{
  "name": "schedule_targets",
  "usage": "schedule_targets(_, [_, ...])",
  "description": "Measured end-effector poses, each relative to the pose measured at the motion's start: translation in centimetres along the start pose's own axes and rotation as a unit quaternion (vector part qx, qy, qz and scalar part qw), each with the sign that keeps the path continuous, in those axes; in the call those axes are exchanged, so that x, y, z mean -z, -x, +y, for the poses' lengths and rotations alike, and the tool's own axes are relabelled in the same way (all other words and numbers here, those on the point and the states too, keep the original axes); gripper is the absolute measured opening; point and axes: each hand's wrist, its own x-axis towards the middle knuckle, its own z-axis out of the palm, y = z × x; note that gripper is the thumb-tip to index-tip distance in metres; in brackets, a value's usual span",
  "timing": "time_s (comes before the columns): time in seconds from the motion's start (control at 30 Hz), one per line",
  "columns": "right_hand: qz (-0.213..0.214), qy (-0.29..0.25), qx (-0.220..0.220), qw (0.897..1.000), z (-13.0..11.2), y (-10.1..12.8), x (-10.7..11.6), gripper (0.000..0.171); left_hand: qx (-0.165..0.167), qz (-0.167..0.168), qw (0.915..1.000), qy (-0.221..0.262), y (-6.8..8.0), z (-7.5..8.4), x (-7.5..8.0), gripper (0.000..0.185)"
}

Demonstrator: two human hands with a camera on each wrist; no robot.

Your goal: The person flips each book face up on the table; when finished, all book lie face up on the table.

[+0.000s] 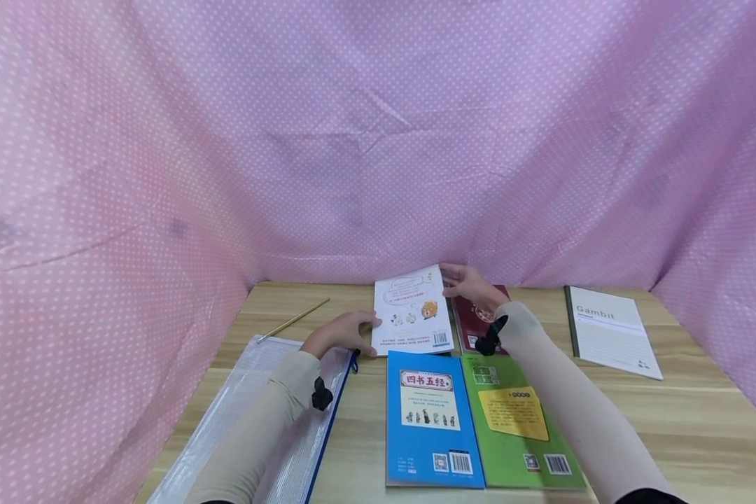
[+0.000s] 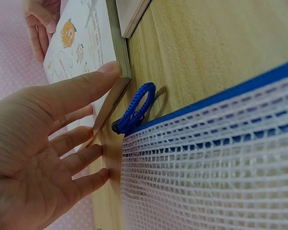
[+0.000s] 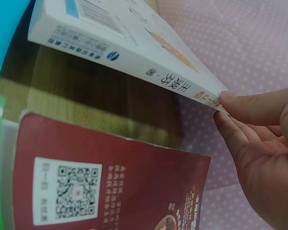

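A white book [image 1: 409, 308] with cartoon animals on its cover is between my two hands at the back of the table. My left hand [image 1: 346, 332] grips its left side, thumb on the near corner and fingers along the page edge in the left wrist view. My right hand [image 1: 469, 285] pinches the far end of its spine between thumb and fingers. In the right wrist view the spine is raised over the wood, a shadow below. A dark red book [image 3: 110, 177] lies just right of it, partly behind my right hand in the head view.
Nearer me lie a blue book [image 1: 435, 448] and a green book [image 1: 523, 455], side by side. A mesh zip pouch [image 2: 206, 172] with a blue edge and pull loop lies under my left forearm. A gold stick [image 1: 295, 319] is behind it. A notebook [image 1: 614, 336] lies far right.
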Motion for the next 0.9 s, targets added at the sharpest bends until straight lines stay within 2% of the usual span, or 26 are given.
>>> schedule_targets(0.33, [-0.015,-0.03,-0.022,0.999,-0.9,0.1,-0.1,0.079,-0.005,-0.003,1.0,0.0,-0.2,-0.5,-0.2,0.077])
schedule_targets(0.57, [-0.035,-0.071,-0.019,0.997,-1.4,0.0,0.0,0.086,-0.01,0.002,0.9999,-0.002,-0.3,-0.7,-0.3,0.078])
schedule_targets(0.9, [-0.05,-0.075,-0.002,0.996,-1.8,0.5,0.0,0.089,-0.012,0.006,0.9999,-0.007,-0.3,-0.8,-0.2,0.076])
